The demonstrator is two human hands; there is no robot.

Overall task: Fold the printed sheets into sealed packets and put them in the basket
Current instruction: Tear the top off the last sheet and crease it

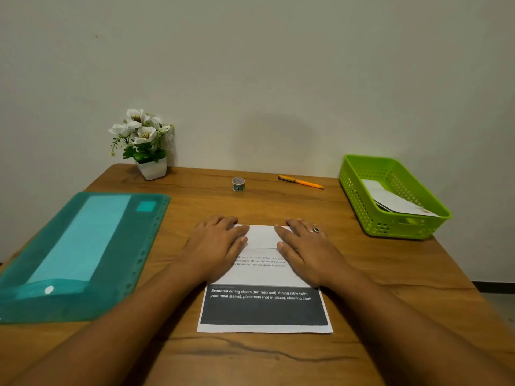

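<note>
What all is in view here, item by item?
printed sheet: one, white with dark band, table centre, far edge folded over
basket: one, green, far right
folded papers: count unclear, white, in the basket
tape roll: one, greyish, far centre
pen: one, orange, right of the tape roll
potted flowers: one, white, far left
plastic folder: one, teal, left side
table: one, brown wood, under everything
left hand: one, flat on the sheet's fold
right hand: one, ringed, flat on the sheet's fold

Dark-stoned ring [315, 230] on right hand [306, 250]
</note>
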